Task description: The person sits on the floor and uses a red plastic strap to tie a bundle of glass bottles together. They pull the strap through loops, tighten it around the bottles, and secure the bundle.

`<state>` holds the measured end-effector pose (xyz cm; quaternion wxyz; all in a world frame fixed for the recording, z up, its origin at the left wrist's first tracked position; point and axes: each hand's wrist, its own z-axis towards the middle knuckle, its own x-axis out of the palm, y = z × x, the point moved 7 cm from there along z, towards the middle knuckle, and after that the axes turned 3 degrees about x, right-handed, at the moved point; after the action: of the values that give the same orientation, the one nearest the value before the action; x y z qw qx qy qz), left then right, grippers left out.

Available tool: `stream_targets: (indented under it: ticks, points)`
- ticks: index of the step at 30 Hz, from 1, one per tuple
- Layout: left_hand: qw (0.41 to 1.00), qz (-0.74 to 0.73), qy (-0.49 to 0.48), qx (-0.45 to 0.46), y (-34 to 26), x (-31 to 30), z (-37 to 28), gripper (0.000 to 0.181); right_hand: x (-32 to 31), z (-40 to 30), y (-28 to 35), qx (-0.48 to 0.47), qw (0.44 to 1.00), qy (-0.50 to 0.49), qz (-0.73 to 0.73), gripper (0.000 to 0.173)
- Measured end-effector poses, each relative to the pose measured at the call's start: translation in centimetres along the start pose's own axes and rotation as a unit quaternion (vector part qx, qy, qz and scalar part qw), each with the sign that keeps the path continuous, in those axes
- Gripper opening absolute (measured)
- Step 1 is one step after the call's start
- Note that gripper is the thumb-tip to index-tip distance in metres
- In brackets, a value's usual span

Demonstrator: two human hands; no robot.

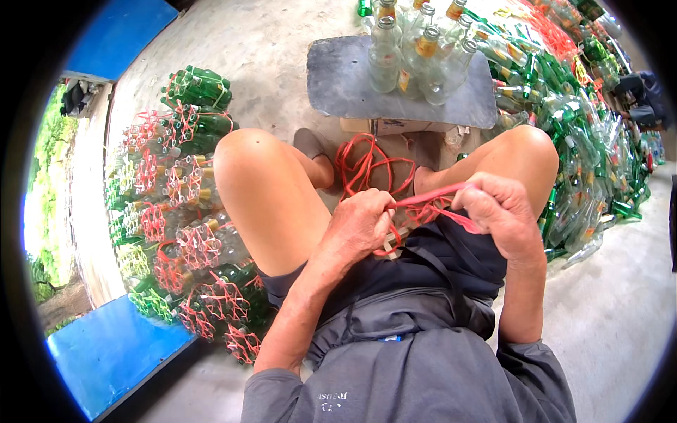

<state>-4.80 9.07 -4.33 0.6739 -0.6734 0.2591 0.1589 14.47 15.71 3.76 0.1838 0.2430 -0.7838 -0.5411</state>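
Between my two hands runs a stretch of red plastic tying cord (431, 195), held just above my lap. My left hand (365, 217) is closed on one end of the stretch. My right hand (494, 211) grips the other, and a loose tail hangs below its fingers. More of the cord lies in a loose tangle on the floor between my feet. Past it stands a low dark board (338, 79) on a box-like base. Several clear glass bottles (383, 63) are grouped upright on the board, some bearing orange labels.
At left, tied bundles of bottles (198, 240) stand in rows beside blue door panels (121, 349). A large heap of loose green and clear bottles (576, 153) spreads at right. Red cord (552, 31) lies across the heap's far end. Another person (642, 98) is partly visible at far right.
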Motion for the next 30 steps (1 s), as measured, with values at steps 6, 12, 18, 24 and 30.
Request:
stream_targets:
  ticks: [6,12,18,24,30]
  points:
    - [0.995,-0.081,0.027,-0.054,-0.5,-0.3,0.3,0.018,-2.9,-1.2,3.3,-0.107,0.988,-0.045,0.101,0.026]
    - [0.982,-0.176,0.043,-0.057,-0.7,0.1,0.4,0.017,-4.9,-1.3,4.5,-0.149,0.978,-0.101,0.106,0.028]
    - [0.957,-0.259,0.030,-0.129,0.2,-0.1,0.2,0.016,-5.5,-1.2,4.2,-0.153,0.976,-0.092,0.121,0.027]
    - [0.939,-0.318,-0.014,-0.127,0.3,-0.4,0.2,0.016,-6.5,-1.0,3.4,-0.138,0.969,-0.098,0.182,0.028]
    - [0.915,-0.381,-0.005,-0.133,0.0,-0.2,-0.2,0.013,-7.9,-0.9,2.6,-0.137,0.951,-0.107,0.257,0.028]
